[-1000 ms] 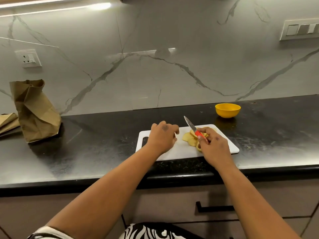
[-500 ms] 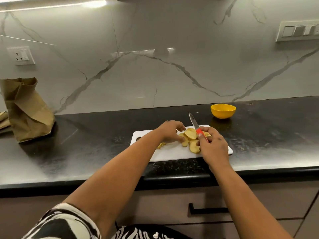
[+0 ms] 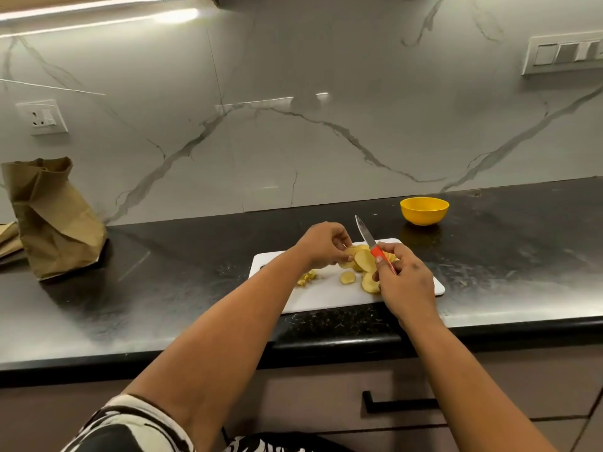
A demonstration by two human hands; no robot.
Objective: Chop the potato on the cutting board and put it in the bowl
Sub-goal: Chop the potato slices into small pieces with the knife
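Head view, looking down on a black table [image 3: 163, 298] before a marble wall. A white cutting board [image 3: 326, 296] lies at the near edge, within easy reach of both hands, which suits cutting close to the body. On it sits the potato, already cut into round slices [image 3: 364, 261] heaped near the board's middle, with one small slice [image 3: 347, 277] lying apart and a little pile of diced bits [image 3: 306, 278] towards the left, just beside the forearm.

Left hand [image 3: 323, 244]: fingers curled, pinching a slice at the left of the heap, probably to line slices up for the next cut. Right hand [image 3: 404, 282]: fingers wrapped round the red handle of a knife [image 3: 370, 241], whose blade points up and away, clear of the board and the other hand. This raised blade reads as a safe waiting posture while the left hand arranges the slices; the hand also rests against a slice at the heap's near side.

A yellow bowl [image 3: 424, 210] stands on the table behind and to the right of the board, apart from it, close enough for a short transfer; its inside is not visible. By judgement the chopping is partly done: most slices remain to be diced, and none can be seen in the bowl.

A crumpled brown paper bag [image 3: 52, 220] stands well apart at the far left.
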